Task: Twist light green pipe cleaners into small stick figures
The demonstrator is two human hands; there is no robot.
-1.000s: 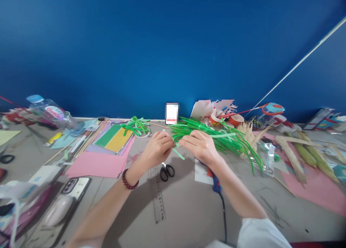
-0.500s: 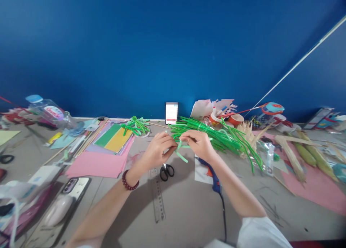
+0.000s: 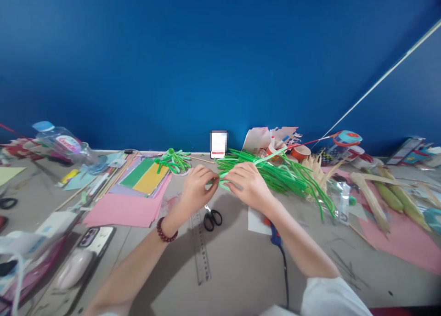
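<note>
Over the middle of the table, my left hand [image 3: 200, 186] and my right hand [image 3: 248, 183] pinch a light green pipe cleaner [image 3: 270, 156] between them. It is bent into a small loop where the fingers meet, and one long end sticks out up and to the right past my right hand. My fingertips partly cover the loop. Just behind my right hand lies a heap of bright green pipe cleaners [image 3: 292, 183]. Black-handled scissors [image 3: 212, 219] and a clear ruler [image 3: 200, 251] lie below my hands.
A blue hot glue gun [image 3: 275, 235] lies under my right forearm, its cord trailing forward. Pink paper [image 3: 124, 209] and shaped green pipe cleaners [image 3: 175, 160] are at left. A lit phone [image 3: 218, 144] leans on the blue wall. Corn husks [image 3: 374, 201] lie at right.
My hands have come closer together, my right hand moving slightly left. The pipe cleaner's loose end, which hung down between the hands, now points up and right.
</note>
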